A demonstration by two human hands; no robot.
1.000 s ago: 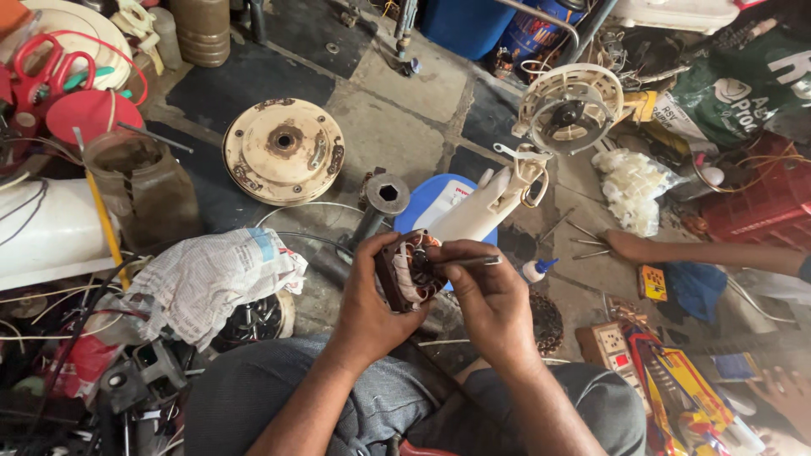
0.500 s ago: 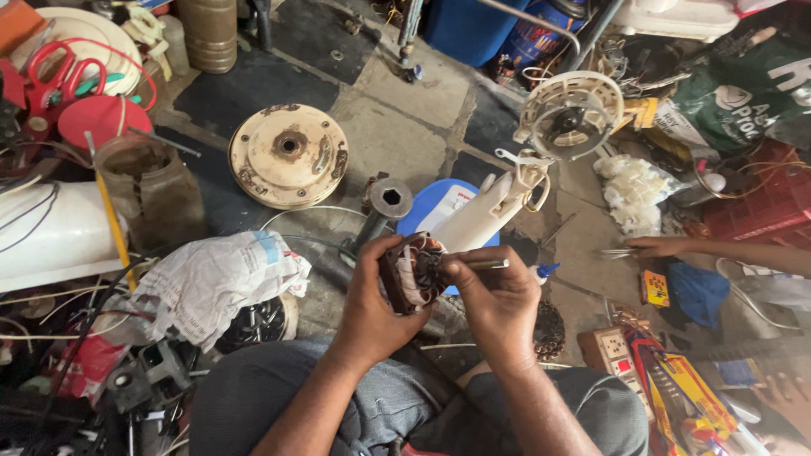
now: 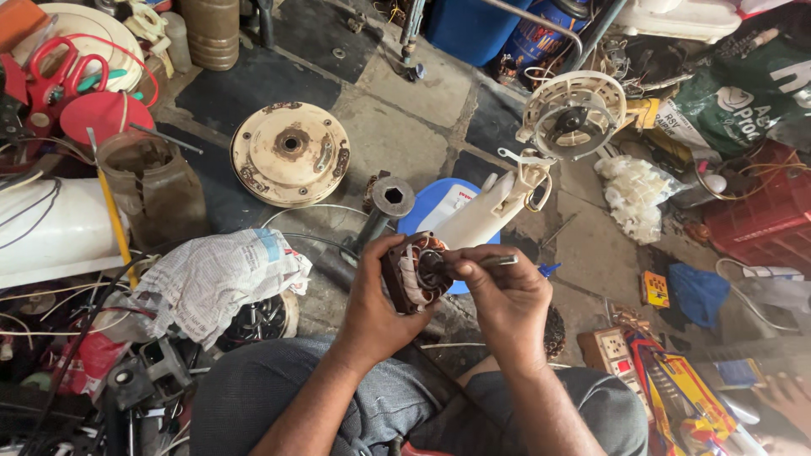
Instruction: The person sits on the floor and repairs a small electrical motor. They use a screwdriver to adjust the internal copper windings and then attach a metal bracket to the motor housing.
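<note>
Left hand fingers wrapped round the small motor stator, held up over the lap same as before. Right hand still pinches a thin metal tool against it. Other person's arm at right has pulled away; crumpled newspaper unmoved.

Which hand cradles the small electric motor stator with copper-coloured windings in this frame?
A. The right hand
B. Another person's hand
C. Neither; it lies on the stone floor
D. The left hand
D: the left hand wraps around the small electric motor stator with copper-coloured windings, while the right hand holds a thin metal tool against it.
</note>
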